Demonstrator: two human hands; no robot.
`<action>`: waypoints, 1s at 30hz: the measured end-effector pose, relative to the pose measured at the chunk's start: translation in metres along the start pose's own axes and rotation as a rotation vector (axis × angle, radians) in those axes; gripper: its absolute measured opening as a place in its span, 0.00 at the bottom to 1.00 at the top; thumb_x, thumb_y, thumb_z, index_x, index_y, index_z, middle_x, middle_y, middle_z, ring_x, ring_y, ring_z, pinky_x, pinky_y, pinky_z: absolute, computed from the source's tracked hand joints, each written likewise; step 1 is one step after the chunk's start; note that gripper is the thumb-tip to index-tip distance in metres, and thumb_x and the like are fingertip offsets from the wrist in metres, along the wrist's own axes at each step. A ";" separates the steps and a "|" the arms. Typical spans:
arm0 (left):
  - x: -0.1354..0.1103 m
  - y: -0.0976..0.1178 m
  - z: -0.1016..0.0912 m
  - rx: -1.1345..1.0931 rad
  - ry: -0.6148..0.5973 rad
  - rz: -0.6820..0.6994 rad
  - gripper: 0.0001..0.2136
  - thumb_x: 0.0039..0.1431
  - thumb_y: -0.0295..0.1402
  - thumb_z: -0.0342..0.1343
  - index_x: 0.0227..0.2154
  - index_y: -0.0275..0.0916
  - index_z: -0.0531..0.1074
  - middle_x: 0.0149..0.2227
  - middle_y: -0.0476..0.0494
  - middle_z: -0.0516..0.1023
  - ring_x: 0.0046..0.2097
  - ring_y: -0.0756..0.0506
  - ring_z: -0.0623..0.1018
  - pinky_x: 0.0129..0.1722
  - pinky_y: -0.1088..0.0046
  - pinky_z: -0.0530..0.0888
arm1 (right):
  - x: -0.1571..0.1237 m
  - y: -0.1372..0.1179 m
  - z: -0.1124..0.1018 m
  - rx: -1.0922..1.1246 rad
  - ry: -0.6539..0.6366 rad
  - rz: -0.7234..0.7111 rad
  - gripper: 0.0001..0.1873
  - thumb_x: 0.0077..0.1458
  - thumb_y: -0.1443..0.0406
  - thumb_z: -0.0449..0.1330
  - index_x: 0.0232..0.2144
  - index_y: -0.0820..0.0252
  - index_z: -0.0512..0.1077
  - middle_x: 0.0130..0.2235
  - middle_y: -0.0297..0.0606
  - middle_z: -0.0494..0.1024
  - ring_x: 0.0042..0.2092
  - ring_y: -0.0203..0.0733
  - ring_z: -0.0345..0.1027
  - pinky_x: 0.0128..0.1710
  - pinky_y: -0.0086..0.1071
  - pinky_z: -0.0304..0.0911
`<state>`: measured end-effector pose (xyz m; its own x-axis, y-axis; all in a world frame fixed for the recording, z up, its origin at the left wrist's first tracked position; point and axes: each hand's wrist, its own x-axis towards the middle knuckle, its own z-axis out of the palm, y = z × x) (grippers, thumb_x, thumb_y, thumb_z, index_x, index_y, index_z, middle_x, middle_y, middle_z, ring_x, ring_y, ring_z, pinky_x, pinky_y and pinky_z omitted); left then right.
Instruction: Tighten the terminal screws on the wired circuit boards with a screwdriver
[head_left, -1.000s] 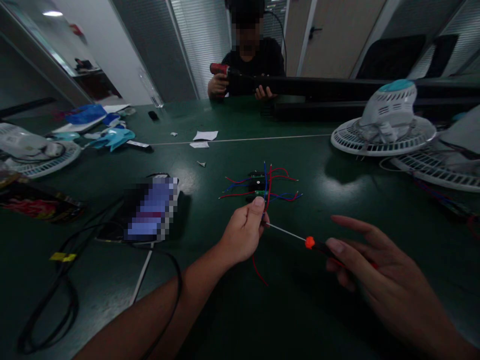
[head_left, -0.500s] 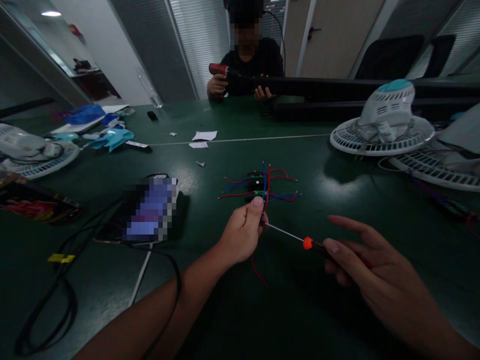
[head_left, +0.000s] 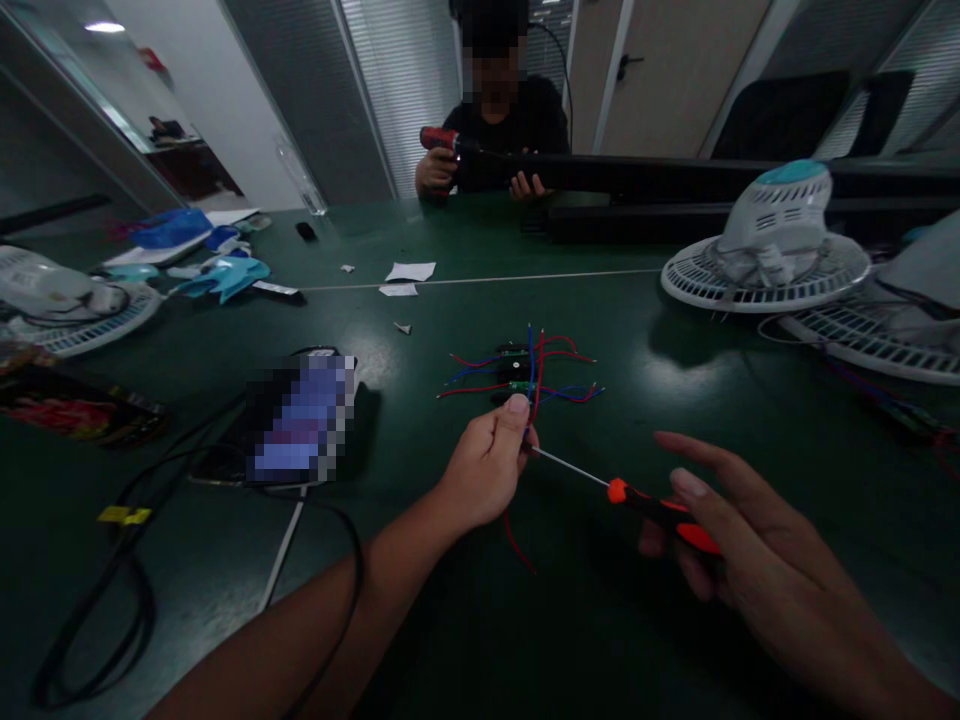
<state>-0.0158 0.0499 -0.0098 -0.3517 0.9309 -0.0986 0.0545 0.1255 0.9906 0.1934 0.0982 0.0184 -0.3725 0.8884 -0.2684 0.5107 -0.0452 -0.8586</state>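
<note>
My left hand [head_left: 489, 458] is closed, thumb on top, around a small wired part that is mostly hidden. Red and blue wires [head_left: 538, 372] stick up past the thumb, and a red wire [head_left: 517, 545] hangs below the fist. A screwdriver [head_left: 660, 514] with a black and orange handle has its thin shaft running to that part; its tip is hidden at my left fingers. My right hand [head_left: 739, 540] holds the handle loosely, with the index finger stretched out and the thumb raised slightly. Just beyond my left hand lie small black parts with green circuit boards [head_left: 517, 368] and red and blue wires.
To the left are a phone [head_left: 300, 420], a black cable [head_left: 139, 590] and a dark printed packet [head_left: 67, 405]. White fan heads [head_left: 772, 235] stand at the right. Paper scraps [head_left: 410, 271] lie farther back. Across the green table, a person [head_left: 510, 130] holds a red drill [head_left: 439, 140].
My right thumb and fingers have loosened and slid back along the screwdriver, showing more of its handle. My left hand stays nearly still.
</note>
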 end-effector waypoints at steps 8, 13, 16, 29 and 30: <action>0.000 0.001 0.000 0.010 0.002 -0.003 0.26 0.62 0.54 0.40 0.23 0.38 0.67 0.17 0.54 0.61 0.19 0.53 0.62 0.19 0.77 0.58 | 0.000 0.004 -0.001 -0.072 0.015 -0.084 0.37 0.52 0.41 0.54 0.56 0.58 0.63 0.18 0.31 0.75 0.17 0.40 0.66 0.16 0.31 0.63; 0.001 -0.001 -0.001 0.003 0.000 0.006 0.26 0.62 0.54 0.40 0.23 0.37 0.67 0.17 0.54 0.61 0.19 0.53 0.62 0.19 0.77 0.58 | 0.002 0.003 -0.001 -0.054 0.036 -0.077 0.37 0.51 0.43 0.57 0.56 0.59 0.63 0.22 0.34 0.77 0.19 0.41 0.68 0.18 0.33 0.66; 0.001 -0.002 -0.001 -0.014 0.002 -0.004 0.25 0.62 0.54 0.41 0.23 0.37 0.67 0.18 0.53 0.61 0.20 0.53 0.62 0.19 0.77 0.58 | 0.002 0.000 0.000 -0.045 0.033 -0.070 0.38 0.51 0.43 0.57 0.56 0.60 0.63 0.25 0.37 0.79 0.21 0.42 0.69 0.19 0.35 0.67; -0.001 0.001 0.000 0.010 0.010 0.002 0.25 0.62 0.53 0.41 0.23 0.37 0.67 0.17 0.54 0.61 0.19 0.53 0.62 0.19 0.77 0.58 | -0.002 -0.005 0.000 -0.013 -0.002 0.024 0.38 0.55 0.42 0.51 0.60 0.57 0.62 0.18 0.33 0.77 0.17 0.39 0.64 0.14 0.30 0.59; 0.000 0.000 0.000 0.013 0.012 0.005 0.25 0.62 0.53 0.41 0.23 0.37 0.67 0.17 0.54 0.61 0.19 0.53 0.62 0.19 0.77 0.58 | -0.002 -0.004 0.000 -0.033 -0.006 0.023 0.37 0.56 0.42 0.50 0.60 0.57 0.62 0.18 0.33 0.76 0.17 0.40 0.64 0.15 0.31 0.59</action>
<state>-0.0159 0.0494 -0.0093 -0.3626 0.9274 -0.0922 0.0687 0.1253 0.9897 0.1922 0.0966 0.0223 -0.3654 0.8844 -0.2903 0.5441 -0.0501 -0.8375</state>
